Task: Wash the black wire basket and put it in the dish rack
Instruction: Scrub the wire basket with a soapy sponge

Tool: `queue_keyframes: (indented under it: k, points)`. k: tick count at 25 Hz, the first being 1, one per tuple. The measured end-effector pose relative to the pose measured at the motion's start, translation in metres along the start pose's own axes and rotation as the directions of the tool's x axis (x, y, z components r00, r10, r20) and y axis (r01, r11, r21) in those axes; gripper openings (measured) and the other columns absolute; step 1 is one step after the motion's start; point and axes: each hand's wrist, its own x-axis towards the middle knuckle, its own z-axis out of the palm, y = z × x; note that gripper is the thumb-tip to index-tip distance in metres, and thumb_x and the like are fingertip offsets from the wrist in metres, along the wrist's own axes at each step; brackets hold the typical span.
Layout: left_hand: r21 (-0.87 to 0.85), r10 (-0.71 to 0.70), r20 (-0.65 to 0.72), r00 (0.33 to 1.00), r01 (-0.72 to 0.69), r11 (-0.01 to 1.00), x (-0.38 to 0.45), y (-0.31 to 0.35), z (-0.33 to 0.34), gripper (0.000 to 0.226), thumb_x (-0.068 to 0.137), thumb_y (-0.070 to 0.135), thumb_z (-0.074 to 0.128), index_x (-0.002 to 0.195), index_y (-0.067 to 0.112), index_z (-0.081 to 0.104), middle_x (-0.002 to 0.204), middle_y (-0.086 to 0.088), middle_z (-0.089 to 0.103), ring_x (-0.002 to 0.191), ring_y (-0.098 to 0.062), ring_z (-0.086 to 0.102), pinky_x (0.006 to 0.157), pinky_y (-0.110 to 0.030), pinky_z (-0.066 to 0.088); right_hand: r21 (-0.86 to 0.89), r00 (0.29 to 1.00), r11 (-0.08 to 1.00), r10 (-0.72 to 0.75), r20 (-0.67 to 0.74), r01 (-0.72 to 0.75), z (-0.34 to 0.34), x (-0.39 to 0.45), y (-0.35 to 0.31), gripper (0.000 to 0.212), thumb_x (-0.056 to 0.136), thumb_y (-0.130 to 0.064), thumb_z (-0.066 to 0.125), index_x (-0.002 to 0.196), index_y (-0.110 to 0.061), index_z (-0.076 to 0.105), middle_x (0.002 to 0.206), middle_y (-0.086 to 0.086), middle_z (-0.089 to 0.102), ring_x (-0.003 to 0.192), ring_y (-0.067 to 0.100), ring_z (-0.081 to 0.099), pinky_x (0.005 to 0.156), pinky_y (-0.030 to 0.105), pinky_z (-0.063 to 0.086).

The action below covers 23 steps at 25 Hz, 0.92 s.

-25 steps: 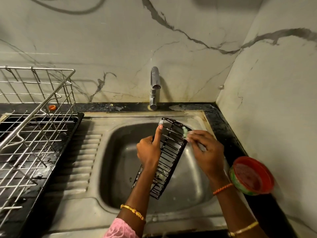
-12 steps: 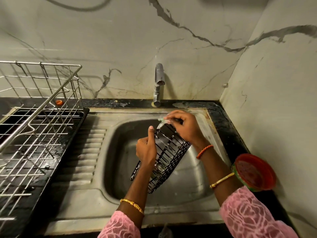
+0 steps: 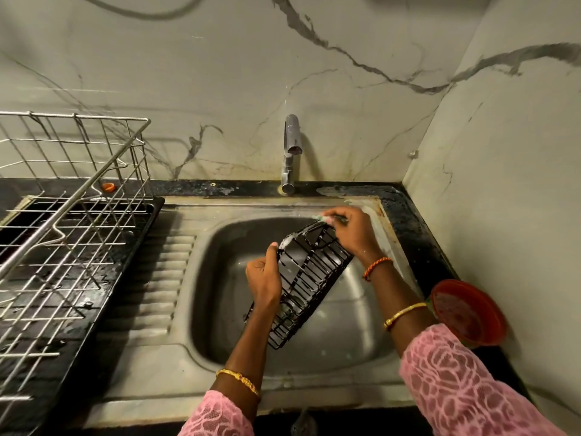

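**Black wire basket, held tilted over the sink bowl**

Nearest, two pink lace sleeves (image 3: 465,385) low in the view, gold bangles at both wrists, an orange thread band on the right wrist.

Over the steel sink (image 3: 176,309), the black wire basket (image 3: 301,281) held off the bowl floor, tilted, one short end low and near, the other raised toward the tap. White suds along its upper wires.

Left hand (image 3: 262,276) gripping the basket's left long edge: fingers curled around the rim wires, thumb stretched up along the edge toward the high corner. Basket body lying to the right of this hand's knuckles.

Right hand (image 3: 349,232) at the far, raised end, above and just beyond the top rim. Fingertips bunched together, pinching a small pale green scrubber (image 3: 322,218) and pressing it to the upper corner wire. Basket below and nearer than these fingers, its right long edge running just beside the wrist.

On the dark counter right of the sink, a red round container (image 3: 468,313).

Left of the sink's ribbed drainboard, a steel dish rack (image 3: 72,215) standing on a black tray (image 3: 78,325).

Farthest, a chrome tap (image 3: 290,152) against the veined marble wall (image 3: 220,73); no water visible at the spout.
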Motion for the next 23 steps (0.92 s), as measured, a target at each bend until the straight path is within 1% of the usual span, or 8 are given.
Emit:
queue_keyframes:
  k: [3,5,8,11,14,16,19,23]
  points:
    - [-0.125,-0.017,-0.009,1.0,0.016,0.992,0.004,-0.007,-0.006,0.049,0.079,0.045,0.06,0.053,0.008,0.043,0.053,-0.004,0.033,0.047,-0.01,0.022,0.046,-0.028,0.015,-0.129,0.992,0.984,0.119,-0.042,-0.123,-0.001,0.014,0.02,0.018,0.085,0.003,0.058,0.096,-0.003,0.071,0.105,0.013,0.07,0.099,0.023,0.064,0.087,0.021,0.045]
    - [-0.168,-0.04,-0.004,0.999,0.039,0.985,0.003,-0.009,-0.008,0.057,0.07,0.058,0.059,0.056,0.004,0.047,0.053,-0.007,0.034,0.047,-0.013,0.023,0.045,-0.028,0.015,-0.139,0.983,0.974,0.173,-0.062,-0.18,0.004,0.015,0.02,0.017,0.085,0.002,0.059,0.097,-0.003,0.071,0.105,0.013,0.07,0.099,0.023,0.064,0.08,0.016,0.042]
    - [-0.174,-0.03,0.001,1.0,0.03,0.984,-0.004,-0.005,-0.007,0.064,0.074,0.062,0.065,0.046,0.015,0.031,0.041,0.004,0.025,0.038,-0.01,0.018,0.043,-0.025,0.013,-0.129,0.962,0.957,0.246,-0.116,-0.26,0.01,0.011,0.013,0.016,0.085,-0.001,0.06,0.098,-0.003,0.069,0.107,0.013,0.069,0.098,0.023,0.063,0.075,0.016,0.042]
    - [-0.118,0.013,-0.004,1.0,-0.014,0.993,-0.008,0.005,-0.006,0.056,0.074,0.054,0.057,0.044,0.019,0.026,0.037,0.013,0.022,0.037,-0.005,0.016,0.041,-0.022,0.014,-0.135,0.987,0.984,0.103,-0.127,-0.12,0.014,-0.006,-0.005,0.017,0.086,0.0,0.059,0.099,-0.003,0.069,0.104,0.014,0.069,0.095,0.023,0.064,0.079,0.024,0.05]
    - [-0.021,0.057,-0.028,0.998,-0.058,0.998,-0.009,0.009,-0.007,0.06,0.071,0.06,0.058,0.041,0.02,0.025,0.037,0.014,0.021,0.038,-0.005,0.016,0.04,-0.021,0.015,-0.094,0.991,0.988,-0.128,-0.033,0.124,0.026,-0.041,-0.03,0.019,0.087,0.002,0.056,0.1,-0.003,0.069,0.102,0.009,0.068,0.09,0.014,0.06,0.079,0.016,0.05]
    - [-0.038,0.05,-0.051,0.997,-0.052,0.998,-0.009,0.007,-0.01,0.062,0.068,0.065,0.058,0.041,0.02,0.025,0.038,0.013,0.021,0.039,-0.006,0.016,0.043,-0.022,0.015,-0.053,0.971,0.97,-0.238,0.01,0.238,0.029,-0.063,-0.035,0.022,0.086,0.005,0.054,0.098,-0.004,0.07,0.101,0.008,0.067,0.092,0.013,0.06,0.082,0.016,0.05]
    - [-0.056,0.058,-0.044,0.997,-0.061,0.997,-0.008,0.002,-0.014,0.066,0.067,0.068,0.061,0.041,0.02,0.023,0.039,0.011,0.02,0.04,-0.007,0.015,0.045,-0.023,0.014,0.015,0.946,0.95,-0.313,0.078,0.313,0.019,-0.062,-0.028,0.022,0.085,0.009,0.055,0.095,-0.002,0.071,0.096,0.008,0.068,0.088,0.01,0.061,0.082,0.012,0.05]
    - [-0.016,0.106,0.029,0.994,-0.106,0.994,-0.012,0.007,-0.009,0.068,0.068,0.07,0.062,0.04,0.02,0.024,0.04,0.008,0.022,0.039,-0.007,0.016,0.04,-0.021,0.014,-0.002,0.938,0.939,-0.343,0.041,0.343,0.018,-0.051,-0.036,0.018,0.084,0.003,0.059,0.095,-0.002,0.072,0.094,0.007,0.069,0.087,0.011,0.062,0.078,0.009,0.048]
